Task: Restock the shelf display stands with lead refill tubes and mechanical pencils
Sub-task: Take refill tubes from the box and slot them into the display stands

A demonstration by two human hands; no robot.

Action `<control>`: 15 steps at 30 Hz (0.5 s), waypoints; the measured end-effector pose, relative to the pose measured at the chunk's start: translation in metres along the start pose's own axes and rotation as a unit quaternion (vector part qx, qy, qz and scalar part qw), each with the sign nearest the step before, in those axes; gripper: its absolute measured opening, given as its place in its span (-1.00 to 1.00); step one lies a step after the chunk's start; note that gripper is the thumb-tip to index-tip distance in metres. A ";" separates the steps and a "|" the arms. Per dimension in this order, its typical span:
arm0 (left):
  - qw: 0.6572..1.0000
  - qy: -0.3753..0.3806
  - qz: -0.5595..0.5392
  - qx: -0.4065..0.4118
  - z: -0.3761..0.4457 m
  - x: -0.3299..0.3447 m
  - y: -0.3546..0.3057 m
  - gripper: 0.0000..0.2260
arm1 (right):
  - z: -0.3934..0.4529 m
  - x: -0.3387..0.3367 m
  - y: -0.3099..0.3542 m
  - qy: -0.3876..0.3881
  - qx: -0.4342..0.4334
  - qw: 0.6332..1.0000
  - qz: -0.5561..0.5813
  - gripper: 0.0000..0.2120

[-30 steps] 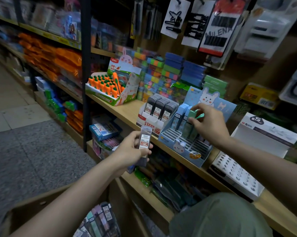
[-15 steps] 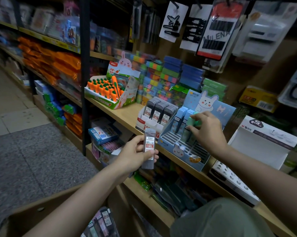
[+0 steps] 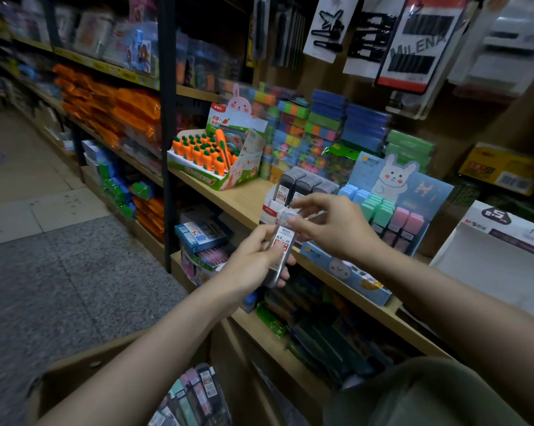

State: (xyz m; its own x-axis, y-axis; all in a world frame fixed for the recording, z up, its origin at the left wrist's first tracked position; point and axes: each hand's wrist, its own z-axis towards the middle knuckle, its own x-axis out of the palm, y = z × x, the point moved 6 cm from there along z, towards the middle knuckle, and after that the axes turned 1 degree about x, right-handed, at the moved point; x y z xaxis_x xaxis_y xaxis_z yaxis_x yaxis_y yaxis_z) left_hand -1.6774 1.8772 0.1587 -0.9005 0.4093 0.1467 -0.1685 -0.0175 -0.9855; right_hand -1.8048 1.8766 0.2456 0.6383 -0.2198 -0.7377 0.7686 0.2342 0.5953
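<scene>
Two hands meet in front of the wooden shelf. The left hand grips one clear lead refill tube, labelled 0.7, upright, its fingers curled round the lower body. The right hand pinches the tube's cap end between thumb and fingertips. The tube is held in the air just before the shelf edge, in front of the white display stand.

That stand holds three rows of dark refill tubes. Beside it on the right, a blue rabbit-printed display stand carries pastel tubes: two blue, about four green and two pink tops are visible; further rows are hidden by the right hand. To the left stands one carrot-themed display box. At far right sits one white open carton.

A cardboard box at bottom holds more tubes; their number cannot be told. Stacked coloured packs fill the back of the shelf, carded goods hang above, and a grey tiled aisle floor runs left.
</scene>
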 end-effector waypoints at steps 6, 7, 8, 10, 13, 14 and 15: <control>0.983 -0.045 0.175 0.031 0.026 -0.024 -0.004 -0.70 | 0.030 -0.039 0.002 -0.035 0.012 0.997 0.069 -0.87; 0.971 -0.056 0.227 0.042 0.031 -0.030 -0.006 -0.64 | 0.039 -0.055 0.002 -0.067 0.006 0.996 0.052 -0.89; 0.960 -0.068 0.266 0.053 0.036 -0.035 -0.008 -0.59 | 0.047 -0.070 0.001 -0.097 -0.001 0.995 0.028 -0.89; 0.942 -0.083 0.316 0.077 0.045 -0.039 -0.012 -0.52 | 0.060 -0.089 -0.002 -0.145 -0.015 0.989 -0.041 -0.88; 0.904 -0.070 0.397 0.140 0.052 -0.026 -0.015 -0.47 | 0.070 -0.090 -0.007 -0.169 -0.041 0.975 -0.137 -0.89; 0.893 -0.058 0.416 0.159 0.055 -0.019 -0.013 -0.47 | 0.072 -0.086 -0.009 -0.169 -0.047 0.972 -0.158 -0.91; 0.885 -0.045 0.429 0.173 0.057 -0.014 -0.011 -0.47 | 0.073 -0.081 -0.013 -0.164 -0.049 0.970 -0.171 -0.92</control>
State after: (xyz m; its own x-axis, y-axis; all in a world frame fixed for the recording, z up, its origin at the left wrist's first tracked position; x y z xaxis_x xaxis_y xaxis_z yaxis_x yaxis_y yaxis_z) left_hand -1.6860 1.8201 0.1723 -0.7818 0.0359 -0.6224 0.4949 -0.5714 -0.6546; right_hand -1.8638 1.8221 0.3211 0.3373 -0.5871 -0.7359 0.9406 0.1790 0.2883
